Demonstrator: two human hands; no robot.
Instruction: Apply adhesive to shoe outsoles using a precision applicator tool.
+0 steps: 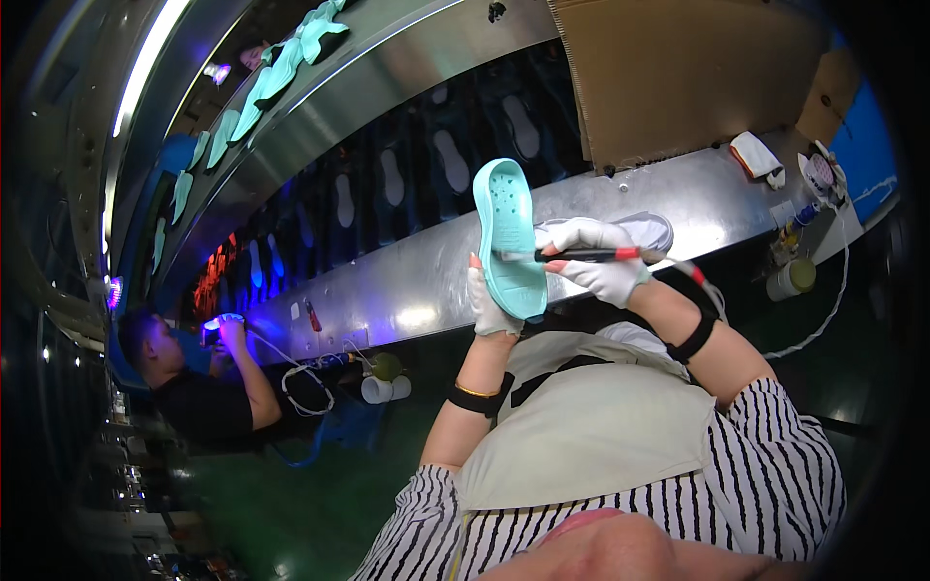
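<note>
My left hand, in a white glove with bare fingertips, grips a turquoise shoe sole by its lower left edge. The sole is tilted up with its hollow inner side towards me, and small holes show in its upper part. My right hand, gloved the same way, is closed around a brush with a black and red handle. A thin hose trails off the handle's right end. The brush's pale bristles touch the inside of the sole near its middle. Behind my right hand a grey-white shoe piece lies on the metal ledge.
Beyond the metal ledge runs a dark conveyor bed with several pale soles. Turquoise soles line an upper shelf. A cardboard box and a white glove are at right. A co-worker works at left.
</note>
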